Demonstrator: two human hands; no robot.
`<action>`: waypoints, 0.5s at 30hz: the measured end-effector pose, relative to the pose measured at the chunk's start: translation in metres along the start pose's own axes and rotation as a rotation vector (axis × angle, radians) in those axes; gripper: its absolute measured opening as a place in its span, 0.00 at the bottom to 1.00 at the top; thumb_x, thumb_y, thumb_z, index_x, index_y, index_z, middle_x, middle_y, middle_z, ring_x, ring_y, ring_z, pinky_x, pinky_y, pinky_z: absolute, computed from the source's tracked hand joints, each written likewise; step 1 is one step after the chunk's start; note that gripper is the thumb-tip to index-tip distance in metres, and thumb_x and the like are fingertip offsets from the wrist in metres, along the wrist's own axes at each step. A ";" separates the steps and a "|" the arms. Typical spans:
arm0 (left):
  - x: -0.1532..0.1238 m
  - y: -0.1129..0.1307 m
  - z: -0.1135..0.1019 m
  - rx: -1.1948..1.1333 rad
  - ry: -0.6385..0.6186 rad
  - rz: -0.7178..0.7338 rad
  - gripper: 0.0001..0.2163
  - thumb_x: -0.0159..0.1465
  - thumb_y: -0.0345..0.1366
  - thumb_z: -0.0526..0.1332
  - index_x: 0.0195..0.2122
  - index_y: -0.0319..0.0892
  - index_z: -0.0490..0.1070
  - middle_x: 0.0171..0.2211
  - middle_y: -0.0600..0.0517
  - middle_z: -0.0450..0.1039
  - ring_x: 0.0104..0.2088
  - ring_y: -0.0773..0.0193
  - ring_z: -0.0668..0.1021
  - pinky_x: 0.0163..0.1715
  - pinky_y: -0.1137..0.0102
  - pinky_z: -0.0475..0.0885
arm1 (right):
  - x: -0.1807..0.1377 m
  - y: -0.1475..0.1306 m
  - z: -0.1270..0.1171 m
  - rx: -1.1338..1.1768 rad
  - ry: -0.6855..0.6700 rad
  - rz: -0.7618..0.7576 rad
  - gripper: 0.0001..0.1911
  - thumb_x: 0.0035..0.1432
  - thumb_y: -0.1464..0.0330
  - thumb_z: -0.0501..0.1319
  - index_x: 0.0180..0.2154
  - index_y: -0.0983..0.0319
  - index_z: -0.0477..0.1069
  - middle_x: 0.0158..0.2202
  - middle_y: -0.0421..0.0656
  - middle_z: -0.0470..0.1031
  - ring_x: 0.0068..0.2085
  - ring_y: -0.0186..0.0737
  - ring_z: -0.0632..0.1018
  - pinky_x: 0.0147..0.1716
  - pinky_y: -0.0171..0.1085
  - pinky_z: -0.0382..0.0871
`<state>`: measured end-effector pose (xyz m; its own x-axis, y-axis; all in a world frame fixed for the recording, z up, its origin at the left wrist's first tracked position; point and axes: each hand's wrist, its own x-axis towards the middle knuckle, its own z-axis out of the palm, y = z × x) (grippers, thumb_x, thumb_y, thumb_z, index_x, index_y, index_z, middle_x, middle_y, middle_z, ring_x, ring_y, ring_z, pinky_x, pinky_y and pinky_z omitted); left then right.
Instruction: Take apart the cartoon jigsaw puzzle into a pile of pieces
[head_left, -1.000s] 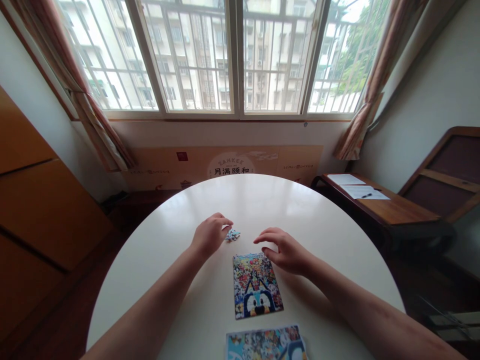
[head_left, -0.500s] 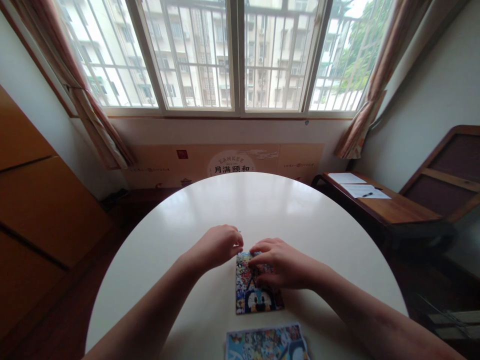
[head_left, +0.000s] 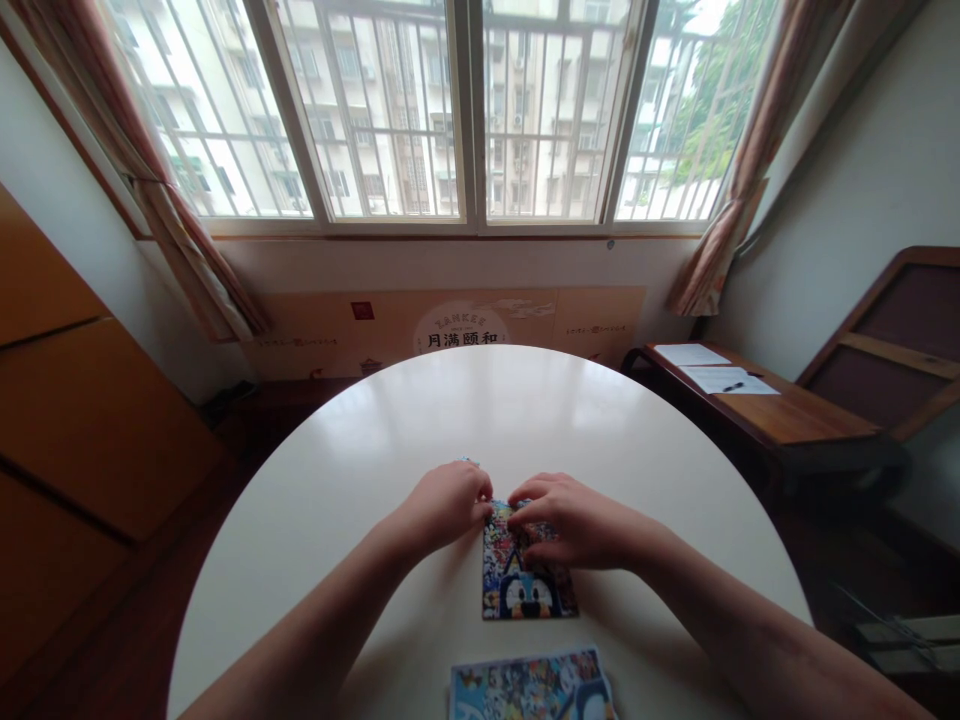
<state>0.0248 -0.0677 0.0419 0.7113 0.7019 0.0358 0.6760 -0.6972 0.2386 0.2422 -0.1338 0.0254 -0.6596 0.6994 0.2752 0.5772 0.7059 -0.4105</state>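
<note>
1. My left hand (head_left: 454, 505) is bending near the centre of the frame, thumb and fingers drawing together at the upper-left corner of the jigsaw picture (head_left: 529, 598); I cannot tell whether they are pinching a piece.
2. My right hand (head_left: 574, 520), just right of centre, is spreading loosely over the jigsaw's upper right, its curved fingers standing apart rather than gripping.
3. The jigsaw is lying flat just below the frame's centre, showing a blue dog-like face (big eyes, dark nose) along its lower edge.
4. Some pale-blue bits (head_left: 469, 461) are peeking out above my left knuckles, mostly hidden.
5. A second colourful picture (head_left: 525, 685) is lying at the bottom centre, the frame cutting it off.
6. The round white table (head_left: 300, 560) is carrying all this.
7. Farther off, papers (head_left: 724, 380) are lying on a wooden bench (head_left: 814, 425) at right.
</note>
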 end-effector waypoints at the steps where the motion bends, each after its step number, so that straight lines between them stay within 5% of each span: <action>1: 0.000 0.000 0.000 -0.011 0.004 -0.016 0.05 0.57 0.32 0.64 0.32 0.44 0.80 0.34 0.48 0.80 0.36 0.56 0.79 0.36 0.67 0.70 | 0.000 0.000 0.000 0.002 0.000 0.000 0.14 0.52 0.68 0.70 0.43 0.56 0.80 0.47 0.46 0.79 0.49 0.48 0.77 0.52 0.47 0.66; 15: 0.005 -0.003 0.003 -0.246 0.001 -0.117 0.06 0.54 0.34 0.64 0.33 0.43 0.79 0.33 0.50 0.81 0.34 0.59 0.80 0.32 0.70 0.71 | 0.000 -0.001 -0.002 0.007 -0.008 0.011 0.16 0.53 0.66 0.70 0.45 0.55 0.79 0.48 0.46 0.79 0.49 0.48 0.77 0.52 0.48 0.67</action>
<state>0.0267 -0.0625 0.0382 0.6311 0.7757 -0.0052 0.6863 -0.5552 0.4697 0.2427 -0.1342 0.0270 -0.6569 0.7064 0.2637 0.5814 0.6972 -0.4193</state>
